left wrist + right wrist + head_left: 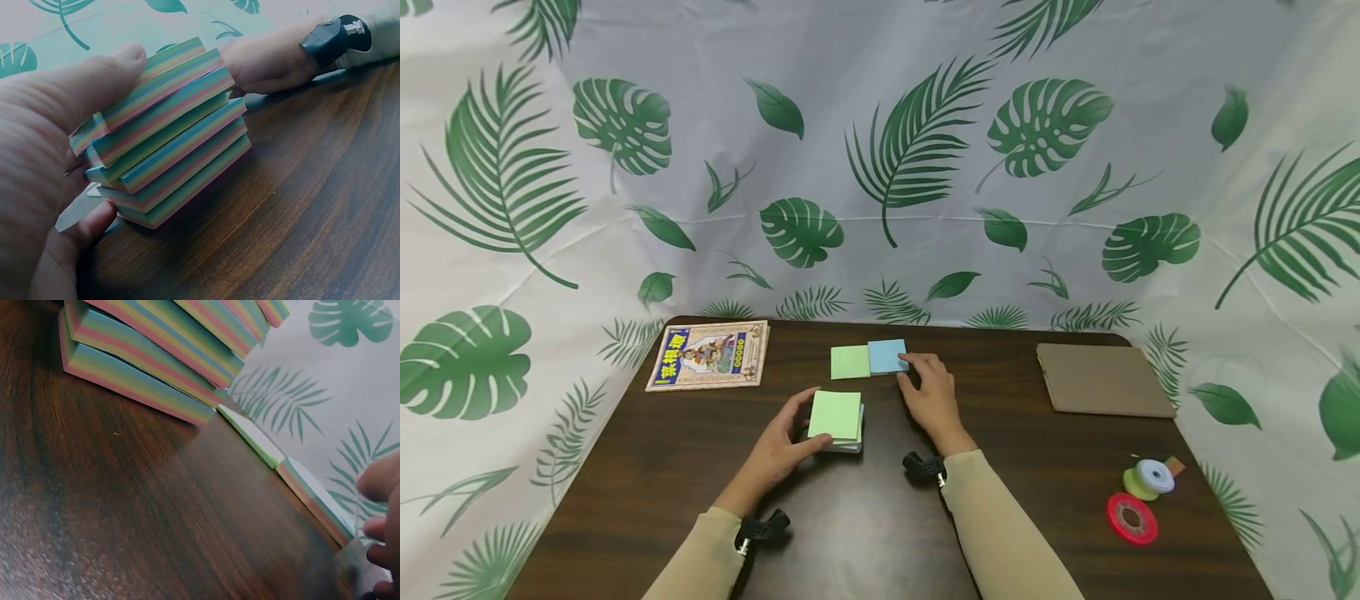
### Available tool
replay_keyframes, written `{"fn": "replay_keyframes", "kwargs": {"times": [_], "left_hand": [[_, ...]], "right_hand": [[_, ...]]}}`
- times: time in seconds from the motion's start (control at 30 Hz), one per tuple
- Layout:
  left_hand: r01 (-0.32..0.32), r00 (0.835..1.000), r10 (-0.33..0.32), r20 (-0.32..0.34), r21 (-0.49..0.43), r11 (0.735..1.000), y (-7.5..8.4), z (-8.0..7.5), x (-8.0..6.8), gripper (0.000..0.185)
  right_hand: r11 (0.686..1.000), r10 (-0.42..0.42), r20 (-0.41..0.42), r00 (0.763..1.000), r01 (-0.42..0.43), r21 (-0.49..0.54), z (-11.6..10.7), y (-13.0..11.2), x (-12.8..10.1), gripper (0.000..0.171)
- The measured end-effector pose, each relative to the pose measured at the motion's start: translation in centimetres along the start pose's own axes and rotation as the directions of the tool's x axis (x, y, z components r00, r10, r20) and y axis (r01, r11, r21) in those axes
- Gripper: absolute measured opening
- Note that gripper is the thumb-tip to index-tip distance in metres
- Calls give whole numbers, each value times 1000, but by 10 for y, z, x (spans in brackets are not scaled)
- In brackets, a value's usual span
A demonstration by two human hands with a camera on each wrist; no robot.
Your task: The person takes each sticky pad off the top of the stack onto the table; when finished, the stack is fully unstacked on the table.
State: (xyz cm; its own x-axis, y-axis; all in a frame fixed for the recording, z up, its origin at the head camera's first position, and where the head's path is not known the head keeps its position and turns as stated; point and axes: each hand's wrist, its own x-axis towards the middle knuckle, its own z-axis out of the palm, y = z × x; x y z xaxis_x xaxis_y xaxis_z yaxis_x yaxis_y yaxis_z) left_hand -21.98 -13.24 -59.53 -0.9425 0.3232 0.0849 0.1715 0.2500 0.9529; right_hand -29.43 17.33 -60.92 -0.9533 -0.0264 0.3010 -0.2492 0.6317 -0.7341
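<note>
My left hand [778,450] grips a tall stack of sticky note pads [836,415], thumb at the near side and fingers at the left. From the left wrist, the striped edges of the stack [181,144] show several pads piled unevenly. A light green sticky note pad on top faces up. Beyond the stack, a thin green pad [850,362] lies flat against a blue sticky note pad [887,356]. At the blue pad's right edge is my right hand [931,396], index fingertip and thumb at that edge. In the right wrist view, its fingers [381,481] look loosely bent.
An illustrated booklet [709,356] lies at the back left of the dark wooden table [685,467]. A brown notebook or folder [1105,379] is at the back right. Nearer, on the right, are spools [1150,478] and a red ring-shaped reel [1116,518]. A leaf-patterned curtain [925,250] hangs behind.
</note>
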Motion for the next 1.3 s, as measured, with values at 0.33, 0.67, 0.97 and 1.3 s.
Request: {"fn": "replay_keyframes", "kwargs": {"times": [0.33,0.67,0.97,1.3], "left_hand": [[-11,1000,11,0,-7,1000,-2,1,-2,84],[-2,1000,2,1,-1,1000,-1,2,-2,82],[-3,1000,3,-5,-19,1000,0,1,0,83],[-4,1000,4,2,-18,1000,0,0,1,80]], "right_hand": [[816,-54,31,998,26,578,-1,0,1,37],[484,-153,371,916,-257,837,-2,-10,-6,39],[621,-216,471,855,-252,742,0,-24,-10,40],[803,-279,517,809,-98,588,7,-30,-12,54]]}}
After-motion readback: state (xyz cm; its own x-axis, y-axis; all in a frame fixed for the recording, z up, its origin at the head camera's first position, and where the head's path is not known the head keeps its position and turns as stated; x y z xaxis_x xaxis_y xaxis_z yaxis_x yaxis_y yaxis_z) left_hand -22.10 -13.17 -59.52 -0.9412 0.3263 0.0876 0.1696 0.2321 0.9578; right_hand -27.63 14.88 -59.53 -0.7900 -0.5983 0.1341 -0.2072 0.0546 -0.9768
